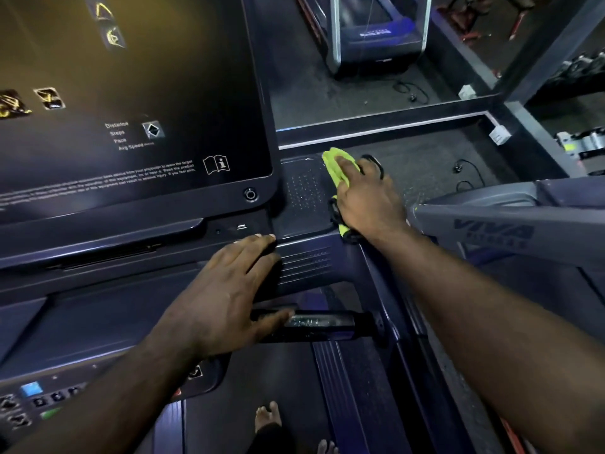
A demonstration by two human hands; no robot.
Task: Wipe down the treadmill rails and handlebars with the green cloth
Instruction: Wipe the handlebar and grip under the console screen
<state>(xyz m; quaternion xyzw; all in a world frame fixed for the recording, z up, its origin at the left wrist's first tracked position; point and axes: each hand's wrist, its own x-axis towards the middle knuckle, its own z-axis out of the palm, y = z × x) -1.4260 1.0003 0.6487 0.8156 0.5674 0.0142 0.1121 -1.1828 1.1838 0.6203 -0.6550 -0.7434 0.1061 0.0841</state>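
In the head view, a crumpled bright green cloth [334, 167] is pressed onto the dark recessed tray [301, 191] at the right of the treadmill console, just beside the large glossy black screen [131, 93]. Most of the cloth is covered by the right hand [368, 199], whose grip is wide. The fingers are laid nearly straight over the fabric, and green ends are seen past the fingertips and under the wrist.

The left hand [226, 286] is laid flat on the dark console ledge below the screen, its grip also wide and holding nothing. Its thumb lies at the left end of a short black handlebar [327, 326]; whether it touches cannot be told.

A grey side rail [491, 224] marked VIVA is seen to the right of the right wrist, touched by neither hand. One round power button [250, 194] is set at the screen's lower right corner.

On the dark floor beyond, two black cables [469, 168] and two small white boxes [500, 135] are counted. One further treadmill [376, 31] is seen at the top. Two bare feet [268, 417] are seen at the bottom edge.
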